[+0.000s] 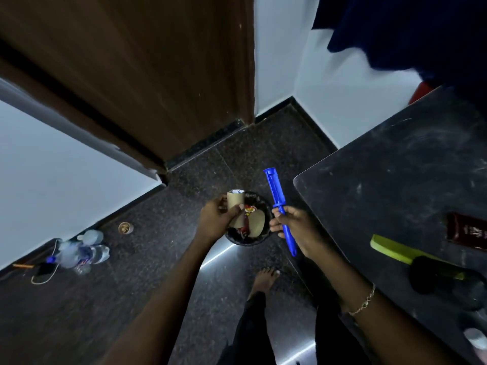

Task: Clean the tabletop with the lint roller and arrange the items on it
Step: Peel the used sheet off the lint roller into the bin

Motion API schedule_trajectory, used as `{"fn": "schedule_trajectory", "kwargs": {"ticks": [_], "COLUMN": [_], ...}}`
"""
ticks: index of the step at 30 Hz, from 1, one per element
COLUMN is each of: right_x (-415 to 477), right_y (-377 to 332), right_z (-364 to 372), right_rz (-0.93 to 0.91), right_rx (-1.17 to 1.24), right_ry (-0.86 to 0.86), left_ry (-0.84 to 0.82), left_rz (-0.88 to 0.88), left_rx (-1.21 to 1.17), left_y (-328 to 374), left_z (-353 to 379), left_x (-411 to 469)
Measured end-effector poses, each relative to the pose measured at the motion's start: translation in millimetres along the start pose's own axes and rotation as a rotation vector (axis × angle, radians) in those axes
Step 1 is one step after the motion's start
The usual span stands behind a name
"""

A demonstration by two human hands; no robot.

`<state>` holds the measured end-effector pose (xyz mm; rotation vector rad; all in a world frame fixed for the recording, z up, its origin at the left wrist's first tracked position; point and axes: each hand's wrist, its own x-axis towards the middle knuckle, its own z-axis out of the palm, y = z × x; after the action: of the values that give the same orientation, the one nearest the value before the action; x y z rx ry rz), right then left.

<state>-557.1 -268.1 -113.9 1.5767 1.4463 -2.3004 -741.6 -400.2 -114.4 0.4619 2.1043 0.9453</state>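
My right hand (291,224) grips the blue lint roller handle (279,206), its bare spindle pointing up and away, with no roll on it. My left hand (217,218) holds a brown cardboard roll core (235,206) over a small black waste bin (259,239) on the floor. The bin holds a cardboard piece and a red wrapper. The dark tabletop (395,185) lies to the right, dusty with pale smears. On it rest a green-handled brush (403,252) and a dark red packet (466,230).
A brown door (158,75) and white walls stand ahead. Plastic bottles (84,252), a cord and a small round lid (125,228) lie on the dark floor at left. My bare foot (263,280) is below the bin. Blue cloth (408,27) hangs at upper right.
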Motion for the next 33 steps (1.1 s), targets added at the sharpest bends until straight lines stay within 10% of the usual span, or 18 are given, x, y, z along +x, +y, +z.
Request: {"fn": "schedule_trajectory", "kwargs": {"ticks": [21, 33], "right_x": [181, 47], "right_y": [134, 84], "right_z": [-15, 8], "right_rz": [0.101, -0.002], "right_rx": [-0.235, -0.179], "right_ry": [0.068, 0.040], "left_ry": [-0.095, 0.022], "left_rz": [-0.243, 0.353], "left_rx": [0.413, 0.797], "left_y": [-222, -141], "left_z": [109, 28], "left_x": [164, 31]}}
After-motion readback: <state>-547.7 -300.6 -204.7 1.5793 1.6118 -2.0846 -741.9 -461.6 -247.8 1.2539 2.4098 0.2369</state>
